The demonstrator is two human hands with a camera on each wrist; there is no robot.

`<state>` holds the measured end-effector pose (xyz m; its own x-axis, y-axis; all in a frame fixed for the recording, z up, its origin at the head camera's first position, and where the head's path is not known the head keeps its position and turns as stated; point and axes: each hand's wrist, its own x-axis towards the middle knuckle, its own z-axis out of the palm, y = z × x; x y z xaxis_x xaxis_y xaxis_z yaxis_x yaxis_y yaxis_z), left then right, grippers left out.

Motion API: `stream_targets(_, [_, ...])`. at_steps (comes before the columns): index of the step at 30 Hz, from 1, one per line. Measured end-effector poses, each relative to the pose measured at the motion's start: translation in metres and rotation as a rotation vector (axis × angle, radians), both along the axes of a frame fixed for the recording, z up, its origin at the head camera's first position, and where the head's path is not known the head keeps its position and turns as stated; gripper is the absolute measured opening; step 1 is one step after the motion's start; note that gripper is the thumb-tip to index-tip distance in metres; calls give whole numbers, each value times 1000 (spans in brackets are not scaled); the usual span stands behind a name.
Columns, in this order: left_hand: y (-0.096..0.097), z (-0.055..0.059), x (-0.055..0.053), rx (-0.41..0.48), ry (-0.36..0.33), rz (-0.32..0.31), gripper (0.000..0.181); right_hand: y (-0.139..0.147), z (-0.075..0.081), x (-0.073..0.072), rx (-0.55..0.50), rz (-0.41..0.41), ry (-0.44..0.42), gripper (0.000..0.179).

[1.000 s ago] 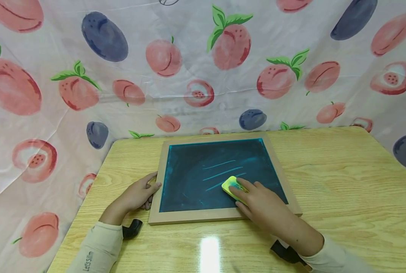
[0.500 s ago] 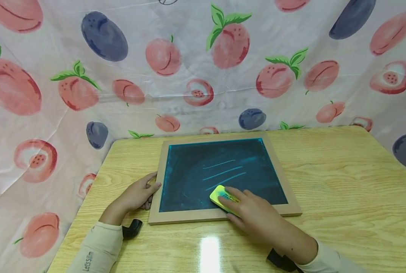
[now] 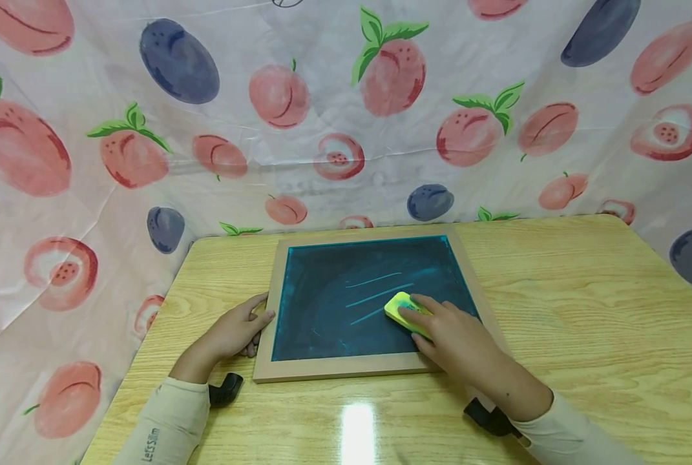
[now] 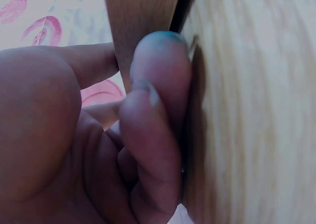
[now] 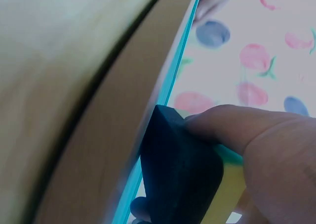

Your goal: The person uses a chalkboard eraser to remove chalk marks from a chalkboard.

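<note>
Pinching a yellow eraser [image 3: 397,315] on the chalkboard [image 3: 316,329], our right hand [image 3: 462,336] curls its fingers and thumb round the sides.
We lose much of the eraser's top beneath those fingers, while our right hand and forearm hide the lower right corner of the wooden frame [image 3: 334,369], and the head view cuts off both arms below; the eraser's print is too small to read, but our left sleeve [image 3: 168,413] says "Let's Slim"; the eraser lies beside the blue strokes [image 3: 379,296], well apart from our left hand [image 3: 233,332], whose relaxed index finger and thumb touch the frame's left side, lower fingers loosely bent.
</note>
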<state>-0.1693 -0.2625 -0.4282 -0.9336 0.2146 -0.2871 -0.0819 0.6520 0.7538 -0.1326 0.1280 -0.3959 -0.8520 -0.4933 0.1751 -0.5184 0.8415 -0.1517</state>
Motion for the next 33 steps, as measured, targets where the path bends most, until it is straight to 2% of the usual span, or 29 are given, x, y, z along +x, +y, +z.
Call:
stream_targets(8, [0,1,0,0,1,-6,62,30,3,-23,-8,-120,-28,45])
stream_targets(14, [0,2,0,5,7,-16,63,39,7,-29,-21,-150,-42,45])
stream_targets(21, [0,1,-1,4,-3,-4,61,38,7,-30,-17,-130,-32,43])
stream_targets(28, [-1,0,-2,-9,0,-4,61,29,1,-26,8,-28,34,42])
stream_targets(33, [0,1,-2,-5,-3,-3,61,13,-3,-17,36,4,63,44])
